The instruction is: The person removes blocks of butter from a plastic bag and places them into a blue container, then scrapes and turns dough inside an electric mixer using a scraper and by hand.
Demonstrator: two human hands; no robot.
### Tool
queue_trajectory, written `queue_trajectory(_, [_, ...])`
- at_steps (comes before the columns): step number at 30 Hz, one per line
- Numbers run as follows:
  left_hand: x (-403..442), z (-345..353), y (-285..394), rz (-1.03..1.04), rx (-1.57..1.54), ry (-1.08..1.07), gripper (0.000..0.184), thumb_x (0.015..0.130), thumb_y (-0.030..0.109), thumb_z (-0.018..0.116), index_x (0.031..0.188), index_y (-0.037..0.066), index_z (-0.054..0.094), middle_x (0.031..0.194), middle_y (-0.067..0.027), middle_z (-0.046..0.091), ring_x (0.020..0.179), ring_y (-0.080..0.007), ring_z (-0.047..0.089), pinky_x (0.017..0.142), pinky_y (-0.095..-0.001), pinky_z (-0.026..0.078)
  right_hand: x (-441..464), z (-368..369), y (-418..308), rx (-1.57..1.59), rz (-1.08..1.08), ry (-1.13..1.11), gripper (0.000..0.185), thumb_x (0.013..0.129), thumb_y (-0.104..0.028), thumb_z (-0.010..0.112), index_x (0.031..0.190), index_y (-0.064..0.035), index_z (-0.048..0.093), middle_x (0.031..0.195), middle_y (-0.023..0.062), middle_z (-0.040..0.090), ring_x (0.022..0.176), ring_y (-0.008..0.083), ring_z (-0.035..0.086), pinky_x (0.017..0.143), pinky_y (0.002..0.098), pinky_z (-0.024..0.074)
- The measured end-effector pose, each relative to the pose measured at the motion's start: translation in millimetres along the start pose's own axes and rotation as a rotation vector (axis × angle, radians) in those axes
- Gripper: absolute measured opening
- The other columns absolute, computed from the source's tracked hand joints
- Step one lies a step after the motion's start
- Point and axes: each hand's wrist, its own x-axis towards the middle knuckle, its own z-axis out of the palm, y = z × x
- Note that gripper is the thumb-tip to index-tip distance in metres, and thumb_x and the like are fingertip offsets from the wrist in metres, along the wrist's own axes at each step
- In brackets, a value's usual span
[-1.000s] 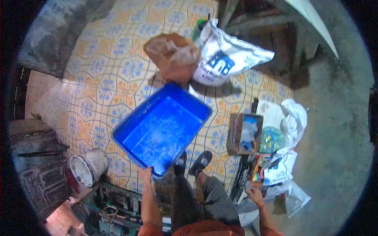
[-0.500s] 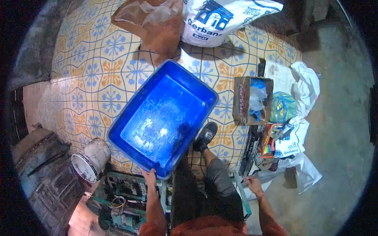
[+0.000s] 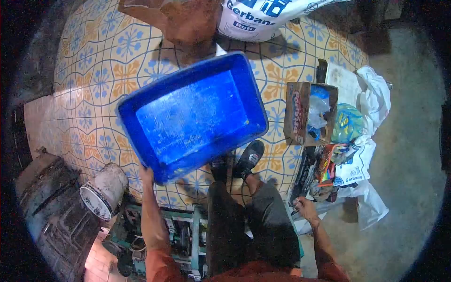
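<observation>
A large rectangular blue plastic tub (image 3: 192,110) is in front of me, tilted so that I see its scuffed inside, with nothing standing in it. My left hand (image 3: 147,174) grips its near left corner by the rim; the fingers are partly hidden behind the wall. Off to the right, my right hand (image 3: 305,207) is held low with curled fingers, pinching something small and dark that I cannot make out. It is close to the pile of bags and the dark edge beside my leg.
A white flour sack (image 3: 249,23) and a brown paper bag (image 3: 188,23) stand ahead. To the right are a cardboard box (image 3: 298,113) with plastic inside and a green bag (image 3: 347,123). A dirty white bucket (image 3: 104,190) and green machine frame (image 3: 195,235) lie left.
The blue tub has swung counter-clockwise, its long side now nearer level. My left hand has moved left and upward with it. My right hand has shifted slightly up; my feet are more visible.
</observation>
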Motion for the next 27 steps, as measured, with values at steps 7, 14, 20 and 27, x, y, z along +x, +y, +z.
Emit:
queue_trajectory(7, [82,3,120,-0.137,-0.194,-0.016,0.044,0.092,0.015,0.059,0.133,0.003,0.050,0.090,-0.0095,0.064,0.080,-0.0175,0.058,0.073,-0.0309,0.048,11,14,13,0.073,0.052,0.049,0.030,0.091,-0.031,0.063,0.107,-0.0061,0.065,0.090,0.0118,0.071,0.080,0.0278,0.071,0.072,0.0387,0.0536])
queue_trajectory(14, [99,59,170,0.102,-0.155,-0.431,0.031,0.094,0.013,0.059,0.122,0.001,0.058,0.095,-0.0046,0.062,0.085,-0.0133,0.056,0.077,-0.0285,0.047,-11,7,-15,0.201,0.210,0.013,0.037,0.091,-0.041,0.061,0.110,-0.0106,0.067,0.103,0.0187,0.069,0.096,0.0363,0.066,0.083,0.0434,0.0514])
queue_trajectory(20, [32,154,301,0.266,-0.115,-0.636,0.029,0.093,0.011,0.060,0.120,0.000,0.059,0.104,-0.0035,0.062,0.095,-0.0136,0.056,0.088,-0.0285,0.045,-24,-23,42,0.325,0.404,0.233,0.036,0.091,-0.038,0.060,0.109,-0.0073,0.066,0.104,0.0175,0.068,0.099,0.0364,0.065,0.084,0.0416,0.0509])
queue_trajectory(27, [-96,302,482,0.489,-0.036,-0.761,0.031,0.093,0.012,0.060,0.122,0.001,0.058,0.104,-0.0072,0.065,0.093,-0.0162,0.061,0.082,-0.0305,0.050,69,-61,174,0.378,0.232,0.412,0.018,0.091,-0.021,0.059,0.100,-0.0056,0.063,0.094,0.0166,0.069,0.094,0.0294,0.067,0.077,0.0377,0.0520])
